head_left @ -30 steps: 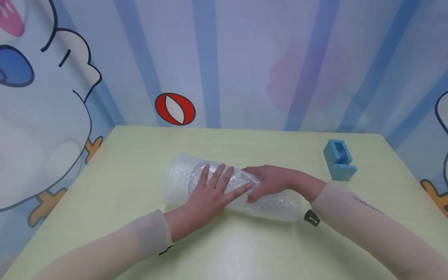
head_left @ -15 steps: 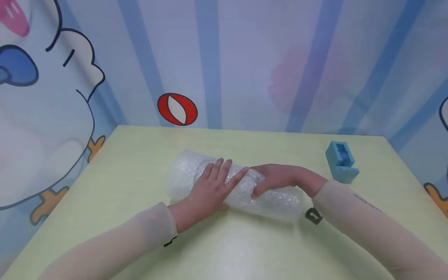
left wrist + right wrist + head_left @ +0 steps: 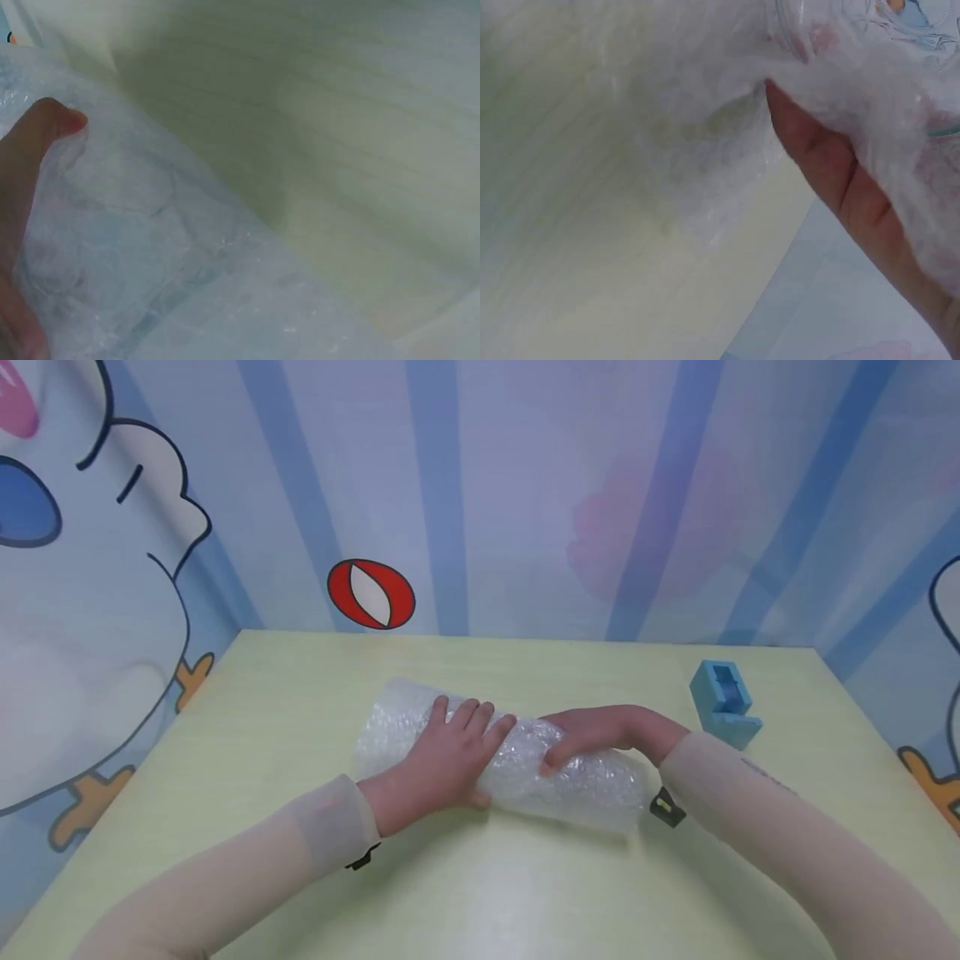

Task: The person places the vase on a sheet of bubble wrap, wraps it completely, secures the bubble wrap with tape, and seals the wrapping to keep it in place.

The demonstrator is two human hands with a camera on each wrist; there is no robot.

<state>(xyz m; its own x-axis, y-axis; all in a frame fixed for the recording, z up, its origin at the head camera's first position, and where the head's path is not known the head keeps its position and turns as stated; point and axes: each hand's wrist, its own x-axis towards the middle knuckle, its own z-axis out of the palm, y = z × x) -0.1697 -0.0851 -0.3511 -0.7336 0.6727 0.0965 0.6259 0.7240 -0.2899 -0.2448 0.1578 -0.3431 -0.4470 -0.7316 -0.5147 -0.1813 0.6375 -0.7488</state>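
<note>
A roll of bubble wrap [image 3: 566, 793] lies slantwise on the pale table, its loose wide end at the left. My left hand [image 3: 446, 760] lies across its middle, fingers bent over the top and thumb low on the near side; that thumb presses the film in the left wrist view. My right hand [image 3: 592, 735] grips the roll's right part, thumb in front and fingers hidden behind. In the right wrist view, a clear object with a curved rim [image 3: 791, 30] shows inside the wrap; its kind is not plain.
A blue tape dispenser [image 3: 723, 706] stands at the back right of the table [image 3: 510, 902]. Behind the table rises a striped blue wall [image 3: 517, 510] with cartoon figures. Small black devices [image 3: 667, 807] sit under both wrists.
The roll has turned under my hands, and the dark curved outline seen through the film earlier is now covered. My left fingers have drawn in and bent more; the right hand keeps its grip.
</note>
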